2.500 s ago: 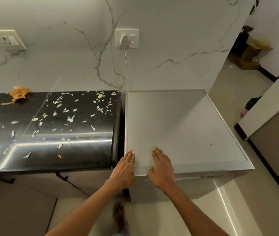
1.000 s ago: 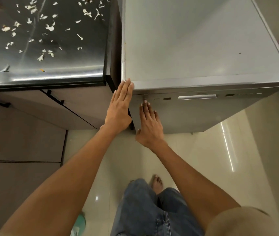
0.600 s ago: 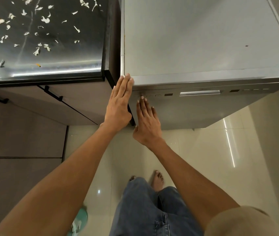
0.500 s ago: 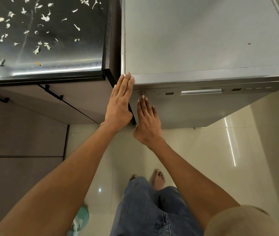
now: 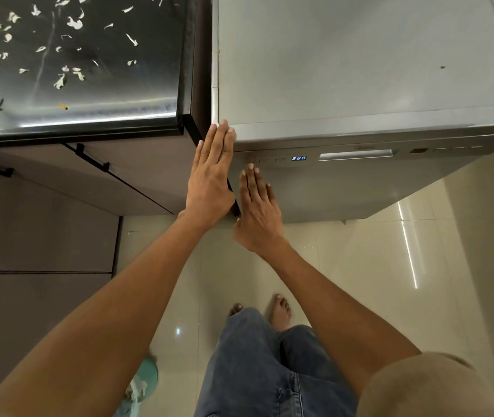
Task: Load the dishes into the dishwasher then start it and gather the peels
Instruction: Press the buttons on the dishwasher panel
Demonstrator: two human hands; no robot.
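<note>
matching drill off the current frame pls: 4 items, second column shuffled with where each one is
Items
1. left hand
2. right hand
3. peels
4. display

Places
A. scattered on the dark countertop
B. lit blue on the control strip, left of the handle recess
C. flat, fingertips at the top left corner of the dishwasher
D. fingers straight, tips just under the buttons at the left end of the door's control strip

Pairs: 1-C, 2-D, 3-A, 4-B
</note>
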